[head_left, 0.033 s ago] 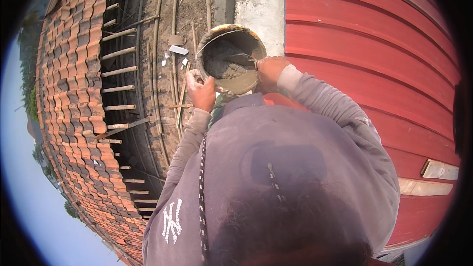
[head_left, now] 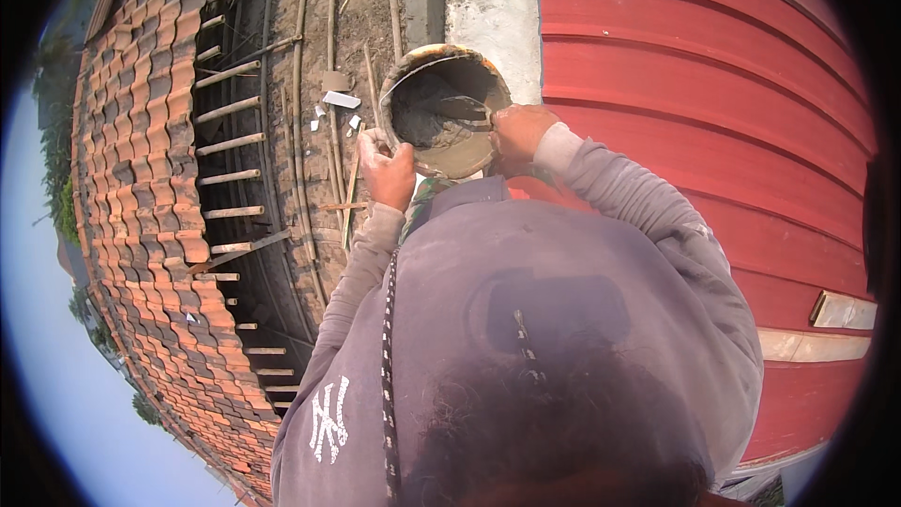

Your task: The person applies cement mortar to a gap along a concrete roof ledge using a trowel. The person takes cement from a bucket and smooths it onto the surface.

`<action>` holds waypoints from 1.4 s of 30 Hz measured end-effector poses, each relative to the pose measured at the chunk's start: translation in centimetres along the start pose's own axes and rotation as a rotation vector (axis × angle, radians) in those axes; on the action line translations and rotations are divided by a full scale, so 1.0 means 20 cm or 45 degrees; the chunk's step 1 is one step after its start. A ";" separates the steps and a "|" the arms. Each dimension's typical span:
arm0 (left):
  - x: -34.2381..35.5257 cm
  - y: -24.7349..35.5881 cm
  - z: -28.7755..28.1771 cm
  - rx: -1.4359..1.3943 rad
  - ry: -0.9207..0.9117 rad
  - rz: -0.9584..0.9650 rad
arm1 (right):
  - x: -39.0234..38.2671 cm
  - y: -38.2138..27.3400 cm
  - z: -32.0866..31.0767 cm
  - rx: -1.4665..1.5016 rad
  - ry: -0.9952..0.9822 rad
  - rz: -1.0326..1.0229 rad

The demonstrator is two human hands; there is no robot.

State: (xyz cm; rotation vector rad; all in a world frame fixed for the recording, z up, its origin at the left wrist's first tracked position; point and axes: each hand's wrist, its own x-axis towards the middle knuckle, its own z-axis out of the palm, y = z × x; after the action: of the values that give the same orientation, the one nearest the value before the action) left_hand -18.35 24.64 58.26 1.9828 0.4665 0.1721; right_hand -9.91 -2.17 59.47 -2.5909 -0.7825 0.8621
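Note:
A round bucket (head_left: 496,75) with a mortar-smeared rim is tilted in front of me, its mouth facing me. Wet grey mortar (head_left: 432,131) lies inside. My left hand (head_left: 389,169) grips the near left rim, thumb over the edge and fingers outside. At the right rim, my right hand (head_left: 522,131) is closed round what seems to be a trowel handle. The trowel blade (head_left: 460,109) reaches into the bucket against the mortar. Most of the handle is hidden by my fingers. Both of my sleeves are long and greyish.
Orange roof tiles (head_left: 150,178) slope along the left, beside exposed battens (head_left: 230,143). Between them and a pale wall top (head_left: 493,0) lie bamboo poles (head_left: 298,84) and white broken pieces (head_left: 341,99). Red metal roofing (head_left: 694,84) fills the right, with a board (head_left: 815,345) on it.
The whole view has shifted slightly. Inside the bucket, the mortar lump by the trowel looks flatter and darker. Both hands keep their grips.

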 end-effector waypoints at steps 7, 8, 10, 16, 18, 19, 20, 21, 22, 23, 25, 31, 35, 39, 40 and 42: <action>0.02 0.24 0.02 0.305 -0.227 0.550 | -0.24 0.02 0.00 0.022 0.236 0.357; 0.00 0.27 0.00 0.269 -0.271 0.584 | -0.24 0.02 0.04 0.010 0.236 0.354; 0.00 0.31 0.00 0.208 -0.401 0.644 | -0.22 0.02 0.06 0.508 -0.108 0.577; 0.10 0.03 -0.10 0.045 -0.701 0.442 | -0.35 -0.14 0.59 1.633 -0.164 0.565; 0.11 -0.11 -0.14 0.015 -0.708 0.274 | -0.37 -0.29 0.77 1.545 0.023 0.625; 0.11 -0.14 -0.13 -0.004 -0.708 0.197 | -0.36 -0.31 0.98 0.989 0.515 0.528; 0.08 -0.13 -0.13 -0.009 -0.696 0.177 | -0.38 -0.37 0.93 1.019 0.374 0.642; 0.07 -0.19 -0.11 -0.089 -0.687 0.044 | -0.39 -0.42 0.87 1.046 0.230 0.755; 0.06 -0.28 -0.09 -0.169 -0.672 -0.091 | -0.37 -0.43 0.91 1.096 0.252 0.772; 0.05 -0.36 -0.05 -0.257 -0.664 -0.226 | -0.36 -0.42 0.96 1.139 0.280 0.802; 0.05 -0.48 0.03 -0.269 -0.682 -0.331 | -0.30 -0.35 1.09 1.228 0.278 0.807; 0.12 -1.15 0.28 -0.246 -0.560 -0.394 | -0.06 -0.05 1.39 1.980 -0.100 0.795; 0.31 -1.52 0.55 -0.389 -0.522 -0.541 | 0.20 0.20 1.45 2.054 -0.075 0.713; 0.59 -1.75 1.03 -0.743 -0.448 -0.730 | 0.55 0.54 1.56 2.089 0.105 0.710; 0.65 -1.84 1.16 -0.738 -0.412 -0.753 | 0.62 0.62 1.57 2.121 0.133 0.720; 0.80 -2.02 1.45 -0.744 -0.372 -0.793 | 0.79 0.82 1.66 2.060 0.244 0.689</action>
State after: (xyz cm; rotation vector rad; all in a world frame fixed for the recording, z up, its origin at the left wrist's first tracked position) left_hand -4.30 22.12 7.98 1.1988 0.7211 -0.3367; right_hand -13.47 -2.60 19.39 -1.2797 0.5896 0.7816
